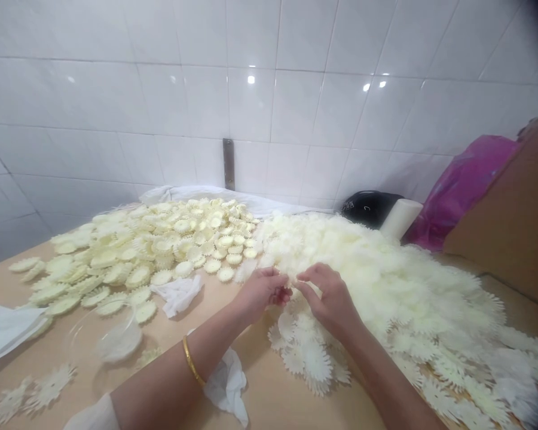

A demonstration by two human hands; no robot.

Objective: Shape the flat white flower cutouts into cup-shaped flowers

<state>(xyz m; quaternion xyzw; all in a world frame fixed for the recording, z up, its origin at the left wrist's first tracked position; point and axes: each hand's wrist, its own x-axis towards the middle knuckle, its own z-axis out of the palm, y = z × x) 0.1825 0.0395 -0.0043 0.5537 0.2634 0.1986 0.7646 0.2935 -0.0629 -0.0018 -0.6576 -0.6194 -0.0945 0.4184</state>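
Note:
My left hand (266,294), with a yellow bangle (192,361) on its wrist, is closed, fingers curled and thumb against forefinger. Close to its right, my right hand (329,298) brings thumb and forefinger together in a pinch. Whatever lies between the fingertips is too small and pale to make out. Right below the hands lie flat, pale, notched flower-shaped pieces (311,358). A big heap of similar thin pieces (376,280) spreads to the right. On the left is a pile of pale yellow cupped flower shapes (161,245) with toothed rims.
A clear bowl (119,340) with something whitish in it stands at left. Crumpled white tissues (179,295) and a white sheet (9,328) lie about. Behind at right are a white roll (401,219), a black bag (367,206), a magenta bag (466,179) and cardboard (511,221).

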